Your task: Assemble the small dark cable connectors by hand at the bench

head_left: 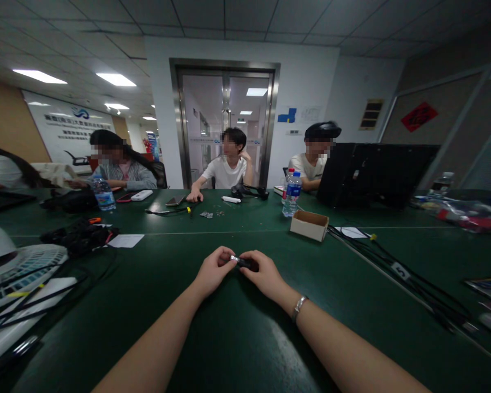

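Stretching from the near edge to the far side of the scene, a dark green table [155, 278] carries everything at work height. Far beyond it stands a metal-framed glass double door [245, 117], with a co-worker in a white T-shirt [229, 173] seated before it at the table. Far right, a big black monitor [376, 174] partly hides another seated person. Near left sits a white appliance with a slatted grille [45, 259], dark cords lying across it. Black cables [417, 281] run along the right side of the table.

In the near middle, the person's left hand [214, 270] and right hand [264, 273] nearly meet, fingers drawn narrow, both holding a slim black-and-silver piece [243, 262] just above the table. Past them to the right is an open cardboard box [306, 229], with a blue-capped bottle [292, 195] just behind its left end. A sheet of white paper [126, 240] lies to the left. A silver bracelet [298, 308] circles the right wrist. Between the fingertips, the piece shows its silver end to the left hand, its black end to the right.
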Demonstrator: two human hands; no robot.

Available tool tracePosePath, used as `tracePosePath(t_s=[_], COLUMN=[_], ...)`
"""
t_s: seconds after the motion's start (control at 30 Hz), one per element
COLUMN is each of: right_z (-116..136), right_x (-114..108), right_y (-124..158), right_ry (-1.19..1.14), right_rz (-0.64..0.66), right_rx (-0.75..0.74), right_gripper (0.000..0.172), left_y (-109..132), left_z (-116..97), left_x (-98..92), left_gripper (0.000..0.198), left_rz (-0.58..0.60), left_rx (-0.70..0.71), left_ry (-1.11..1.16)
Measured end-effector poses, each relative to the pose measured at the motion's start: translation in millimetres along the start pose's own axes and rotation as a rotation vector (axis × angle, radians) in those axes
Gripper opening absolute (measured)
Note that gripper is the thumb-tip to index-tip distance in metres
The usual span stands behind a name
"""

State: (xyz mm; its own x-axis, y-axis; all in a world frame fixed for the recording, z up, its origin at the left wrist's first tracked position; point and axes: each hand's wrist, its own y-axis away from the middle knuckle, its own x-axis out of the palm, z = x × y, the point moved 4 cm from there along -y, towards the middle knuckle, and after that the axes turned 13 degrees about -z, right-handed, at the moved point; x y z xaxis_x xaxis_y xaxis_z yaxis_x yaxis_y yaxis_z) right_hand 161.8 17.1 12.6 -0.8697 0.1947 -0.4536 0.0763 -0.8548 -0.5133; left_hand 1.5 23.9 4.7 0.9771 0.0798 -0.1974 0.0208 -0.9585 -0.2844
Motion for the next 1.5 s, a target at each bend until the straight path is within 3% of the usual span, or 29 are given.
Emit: tracePosePath(t_s=[0.3,0.53,1.17,1.5], right_z=[0.7,-3.0,0.1,1.5], right_x=[0.0,2.0,0.4,0.9], right_y=[0.1,0.4,0.3,0.1], right_ry=[-0.009,-0.019,-0.020,-0.017], right_rz=[0.008,0.008,0.024,0.012], right_rx=[0.014,0.012,0.031,0.020], right_gripper=[0.024,0.024,0.024,0.023], left_y=[0.5,-3.6,0.8,-0.7], left_z=[1.4,9.7,-6.4,-3.1], left_x=[-0.1,-0.8,-2.0,-2.6], left_gripper=[0.022,0.023,0.019,0.026], left_rz=[0.019,-0.036,0.002,-0.020], left_rx=[-0.039,-0.030,-0.018,-0.011], left_ry=[0.039,0.047,0.116,0.139])
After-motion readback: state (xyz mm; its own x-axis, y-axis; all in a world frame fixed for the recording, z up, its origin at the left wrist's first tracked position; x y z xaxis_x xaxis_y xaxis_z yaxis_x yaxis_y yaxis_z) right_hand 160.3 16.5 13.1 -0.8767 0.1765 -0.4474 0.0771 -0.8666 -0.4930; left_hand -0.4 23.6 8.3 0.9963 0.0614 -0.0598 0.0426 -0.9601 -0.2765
